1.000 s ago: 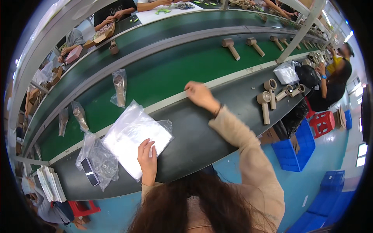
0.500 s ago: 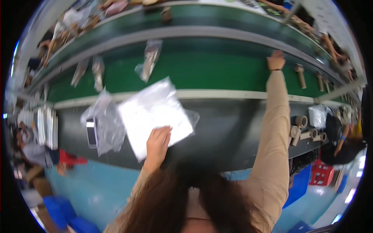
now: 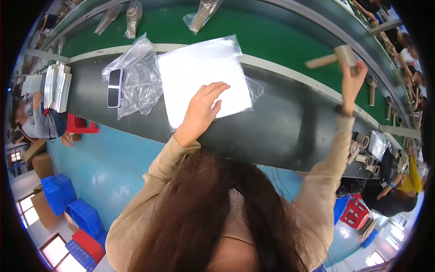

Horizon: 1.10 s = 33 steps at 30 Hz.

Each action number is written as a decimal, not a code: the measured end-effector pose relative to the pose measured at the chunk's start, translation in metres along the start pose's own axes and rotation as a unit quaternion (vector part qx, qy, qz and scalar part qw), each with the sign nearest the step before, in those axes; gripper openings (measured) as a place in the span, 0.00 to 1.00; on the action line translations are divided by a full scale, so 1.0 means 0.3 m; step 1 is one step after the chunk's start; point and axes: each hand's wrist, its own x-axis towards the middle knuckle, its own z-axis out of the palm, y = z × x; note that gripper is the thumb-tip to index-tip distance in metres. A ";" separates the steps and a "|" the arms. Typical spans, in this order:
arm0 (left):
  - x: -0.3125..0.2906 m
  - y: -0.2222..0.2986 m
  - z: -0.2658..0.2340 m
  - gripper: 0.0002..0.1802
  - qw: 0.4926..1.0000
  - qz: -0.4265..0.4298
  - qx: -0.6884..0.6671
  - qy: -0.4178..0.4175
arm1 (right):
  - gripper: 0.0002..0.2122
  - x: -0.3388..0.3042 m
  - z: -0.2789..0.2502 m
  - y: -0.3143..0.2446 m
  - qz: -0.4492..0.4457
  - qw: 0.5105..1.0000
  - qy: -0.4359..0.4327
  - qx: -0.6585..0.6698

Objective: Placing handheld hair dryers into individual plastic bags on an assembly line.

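Beside the long green conveyor belt (image 3: pixel 272 41), a bare right hand (image 3: pixel 351 86) pinches a beige, hammer-shaped handheld fan (image 3: pixel 338 57)

The belt curves across the upper part of the view, with a long, dark grey worktable (image 3: pixel 281 122) on its near side and a narrow, pale rail (image 3: pixel 290 74) between them. On the worktable lies a broad, flat stack of glossy white sheets (image 3: pixel 199 63), its far edge lapping over the rail. Just to the left of it lies a crumpled, clear plastic bag (image 3: pixel 144 84), and at the table's left end is an upright bundle of thin white booklets (image 3: pixel 58 88). At the right end, several beige fans (image 3: pixel 360 141) lie close together beside the right sleeve. Three beige fans in clear plastic sleeves (image 3: pixel 132 19) rest on the belt at the upper left.

The bare left hand (image 3: pixel 202 111) lies on the stack, palm down, fingers stretched out and close together, thumb apart. The right hand is over the belt, thumb and fingers pressed around the fan's round head; the handle points left, above the green surface. Smaller again, a slim, dark-screened phone with a pale lilac edge (image 3: pixel 115 88) lies upon the crumpled bag, and a thin, dark band (image 3: pixel 343 111) circles the right wrist
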 end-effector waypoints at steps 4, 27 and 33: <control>-0.002 -0.005 -0.032 0.28 0.998 -0.010 -0.063 -0.017 | 0.21 -0.449 0.171 -0.329 0.047 0.960 0.026 0.273; 0.080 0.064 -0.199 0.34 0.989 0.098 -0.087 -0.064 | 0.25 -0.601 0.440 -0.669 -0.162 0.956 -0.238 -0.063; 0.149 -0.071 -0.139 0.31 0.986 0.162 0.020 -0.045 | 0.23 -0.424 0.449 -0.554 -0.216 0.856 -0.415 -0.221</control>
